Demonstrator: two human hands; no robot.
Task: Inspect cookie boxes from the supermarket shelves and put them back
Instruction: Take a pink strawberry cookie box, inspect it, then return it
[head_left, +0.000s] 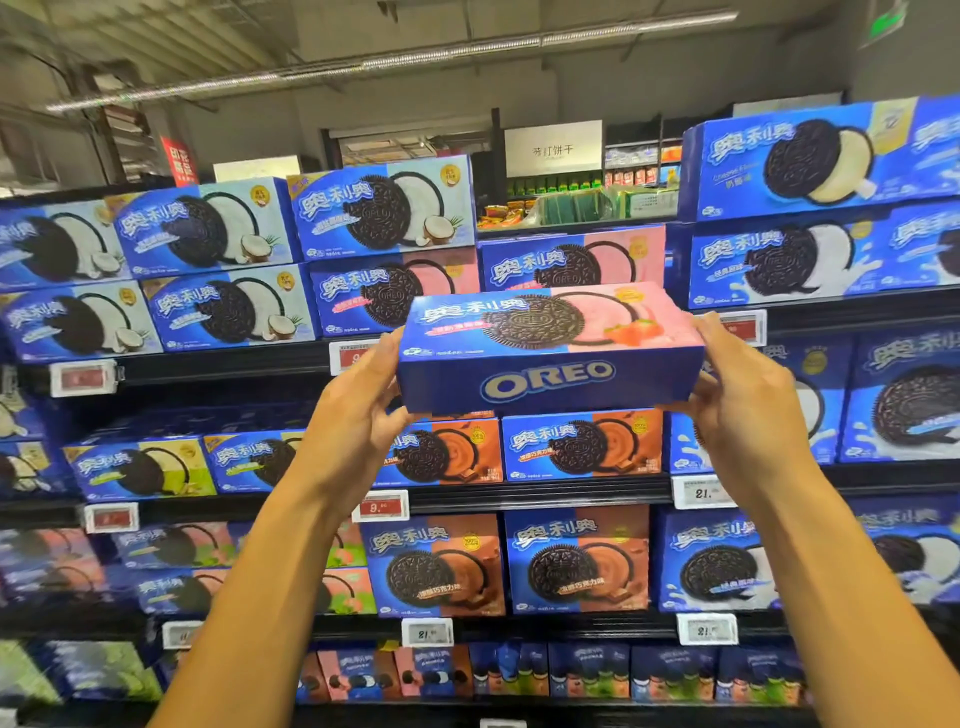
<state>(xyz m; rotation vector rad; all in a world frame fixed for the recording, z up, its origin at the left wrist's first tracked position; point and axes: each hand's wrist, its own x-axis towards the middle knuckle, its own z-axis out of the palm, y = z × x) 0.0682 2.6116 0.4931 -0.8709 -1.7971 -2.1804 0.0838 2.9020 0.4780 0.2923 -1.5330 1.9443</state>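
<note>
A blue and pink strawberry Oreo cookie box (550, 343) is held up in front of the top shelf, its long blue side with the OREO logo facing me. My left hand (363, 405) grips its left end, thumb on the side and fingers curled under the bottom. At the right end, my right hand (743, 395) holds it the same way. Right behind the box, one more strawberry box (571, 260) lies on the shelf, with an empty space above it.
Shelves (519, 493) are packed with blue Oreo boxes: coconut ones (384, 205) at upper left, chocolate ones (579, 444) below the held box, original ones (774, 265) at right. Price tags (704, 491) line the shelf edges. Another aisle shows through the gap above.
</note>
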